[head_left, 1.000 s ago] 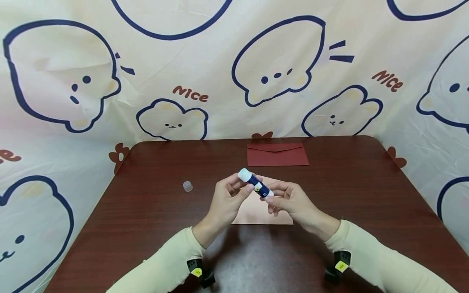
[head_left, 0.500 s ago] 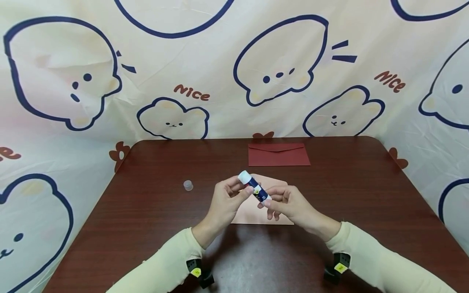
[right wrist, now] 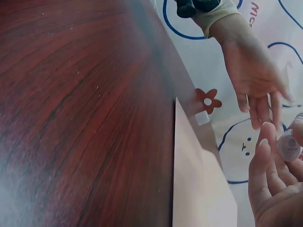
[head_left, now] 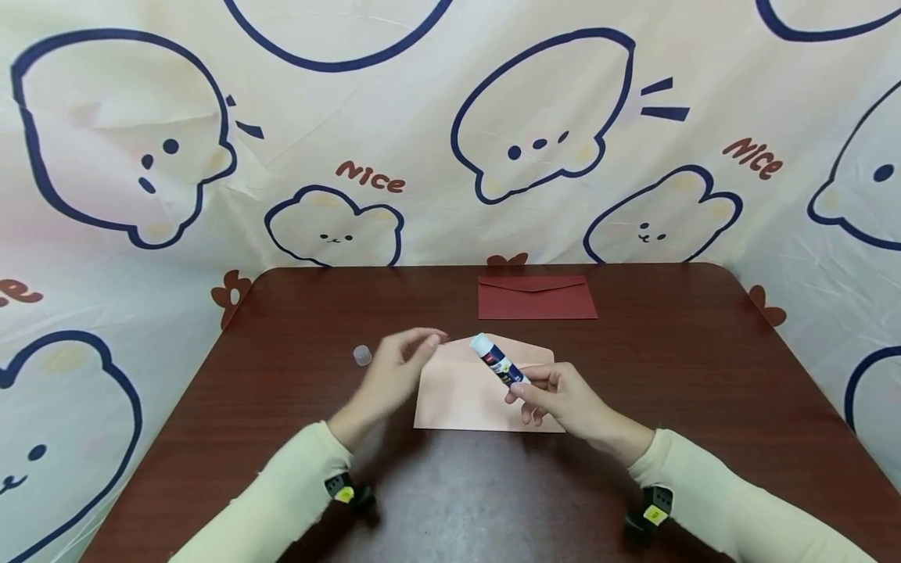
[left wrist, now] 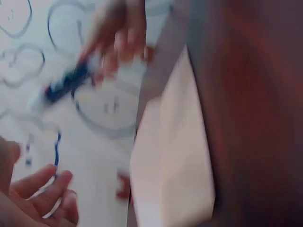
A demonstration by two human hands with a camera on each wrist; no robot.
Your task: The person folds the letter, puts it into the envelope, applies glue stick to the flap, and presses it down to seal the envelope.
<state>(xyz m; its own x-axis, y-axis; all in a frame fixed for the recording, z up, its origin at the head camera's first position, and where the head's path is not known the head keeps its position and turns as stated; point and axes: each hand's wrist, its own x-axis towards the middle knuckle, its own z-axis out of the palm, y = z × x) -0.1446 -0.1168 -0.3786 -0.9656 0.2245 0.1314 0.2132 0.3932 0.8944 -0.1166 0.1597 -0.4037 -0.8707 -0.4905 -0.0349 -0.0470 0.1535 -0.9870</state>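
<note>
My right hand (head_left: 563, 400) pinches a glue stick (head_left: 498, 360) by its lower end, with the white end tilted up to the left. It is held above a pale pink envelope (head_left: 457, 395), whose flap is unfolded toward the far side. To the left, my left hand (head_left: 397, 367) holds nothing, its fingers loosely bent near the envelope's left edge. The right wrist view shows the left hand (right wrist: 251, 75) with fingers extended and the glue stick's base (right wrist: 289, 145) between the right fingers. The left wrist view is blurred.
A small translucent cap (head_left: 362, 356) lies on the brown table (head_left: 296, 407), left of my left hand. Behind the pink envelope lies a dark red envelope (head_left: 538, 299). A printed cloth (head_left: 422, 117) hangs around the table's back and sides.
My left hand has let go of the glue stick and moved left, uncovering the pink envelope's left part. The right hand keeps the glue stick in nearly the same place.
</note>
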